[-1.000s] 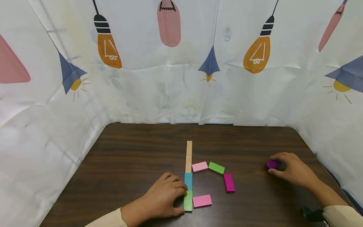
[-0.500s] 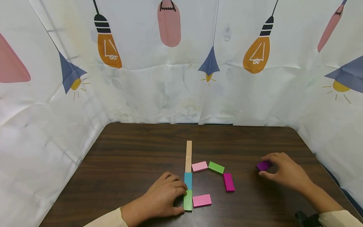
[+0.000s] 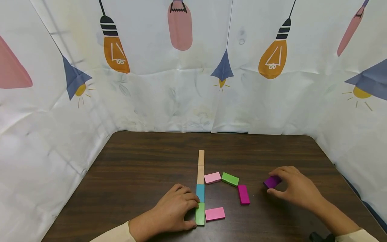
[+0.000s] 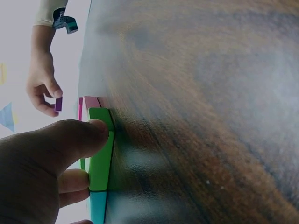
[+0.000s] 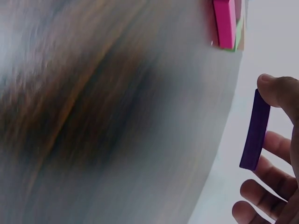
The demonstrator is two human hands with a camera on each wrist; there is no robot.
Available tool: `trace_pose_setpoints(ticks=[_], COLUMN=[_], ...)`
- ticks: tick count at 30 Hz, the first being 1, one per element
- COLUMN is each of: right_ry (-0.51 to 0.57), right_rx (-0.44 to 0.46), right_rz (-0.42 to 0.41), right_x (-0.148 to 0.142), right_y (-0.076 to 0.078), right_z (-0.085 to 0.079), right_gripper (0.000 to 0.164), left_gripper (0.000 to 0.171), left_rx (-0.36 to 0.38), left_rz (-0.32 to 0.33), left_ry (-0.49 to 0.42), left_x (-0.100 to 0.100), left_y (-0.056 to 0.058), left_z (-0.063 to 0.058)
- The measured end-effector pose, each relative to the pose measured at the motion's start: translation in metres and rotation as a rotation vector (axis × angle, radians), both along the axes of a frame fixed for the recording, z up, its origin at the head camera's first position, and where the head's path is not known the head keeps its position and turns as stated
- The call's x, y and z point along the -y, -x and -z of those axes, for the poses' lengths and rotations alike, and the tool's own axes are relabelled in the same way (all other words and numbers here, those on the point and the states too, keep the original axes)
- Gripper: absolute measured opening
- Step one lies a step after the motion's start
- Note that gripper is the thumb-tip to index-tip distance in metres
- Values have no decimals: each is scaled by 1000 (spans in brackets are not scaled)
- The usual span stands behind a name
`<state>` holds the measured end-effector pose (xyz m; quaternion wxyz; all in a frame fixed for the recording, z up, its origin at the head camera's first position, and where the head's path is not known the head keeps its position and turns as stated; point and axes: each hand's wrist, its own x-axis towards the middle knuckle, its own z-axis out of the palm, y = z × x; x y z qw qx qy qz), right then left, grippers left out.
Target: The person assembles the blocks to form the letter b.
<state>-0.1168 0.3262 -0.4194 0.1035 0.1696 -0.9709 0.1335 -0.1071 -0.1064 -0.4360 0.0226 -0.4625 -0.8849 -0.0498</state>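
In the head view my right hand (image 3: 297, 188) pinches a purple block (image 3: 272, 182) between thumb and fingers, over the right part of the table. The right wrist view shows the thumb on one end of that purple block (image 5: 255, 130), fingers at its far side. My left hand (image 3: 173, 210) spans a light green block (image 3: 200, 215), thumb at its near end and fingers by its far end. Beyond it in one straight row lie a blue block (image 3: 200, 193) and two bare wood blocks (image 3: 201, 174).
Right of the row, a light pink block (image 3: 212, 177), a green block (image 3: 230, 178) and a magenta block (image 3: 243, 194) form a curve. A pink block (image 3: 215, 214) lies beside the light green one. A printed white cloth (image 3: 169, 97) hangs behind the dark wooden table (image 3: 145, 158).
My right hand has moved left with the purple block, toward the magenta block. The left hand and the laid blocks have stayed in place.
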Motion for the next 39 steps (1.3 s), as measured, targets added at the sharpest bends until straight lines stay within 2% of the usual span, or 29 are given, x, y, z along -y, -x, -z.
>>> trace_pose_setpoints(ticks=[7, 24, 34, 39], right_ry=[-9, -21, -11, -15], right_rx=[-31, -97, -74, -80], right_rz=[-45, -100, -105, -133], right_x=[15, 57, 78, 87], right_y=[-6, -22, -29, -32], right_z=[-1, 3, 11, 15], right_gripper=[54, 50, 50, 51], left_gripper=[42, 42, 42, 42], left_rx=[28, -10, -1, 6], left_rz=[-6, 4, -3, -3], left_ry=[7, 2, 15, 19], left_x=[0, 0, 0, -1], left_y=[0, 0, 0, 0], left_z=[-1, 1, -1, -1])
